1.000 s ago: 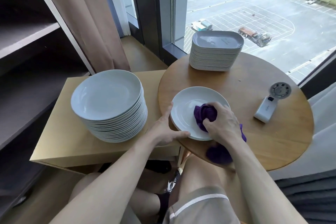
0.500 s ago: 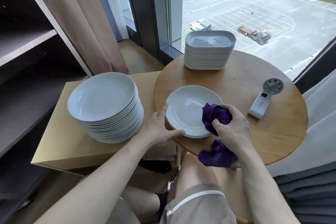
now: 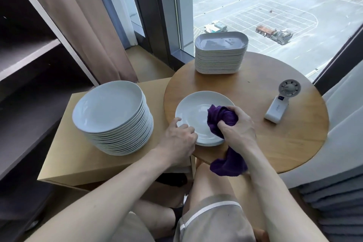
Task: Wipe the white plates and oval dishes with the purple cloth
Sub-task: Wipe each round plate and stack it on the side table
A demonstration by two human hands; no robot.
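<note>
Your forearms are bare right to the edge of the view, as are your left hand and right hand. You wear loose grey-beige shorts with a thin white stripe curving round the leg near the hem. Your legs are bare past that hem. Low between them sits a dark band, possibly a sock.

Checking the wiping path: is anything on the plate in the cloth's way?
Nothing visible does. The right hand grips the purple cloth on the right side of the plate; the rest of its surface is bare, and the left hand holds only its near-left rim.
</note>
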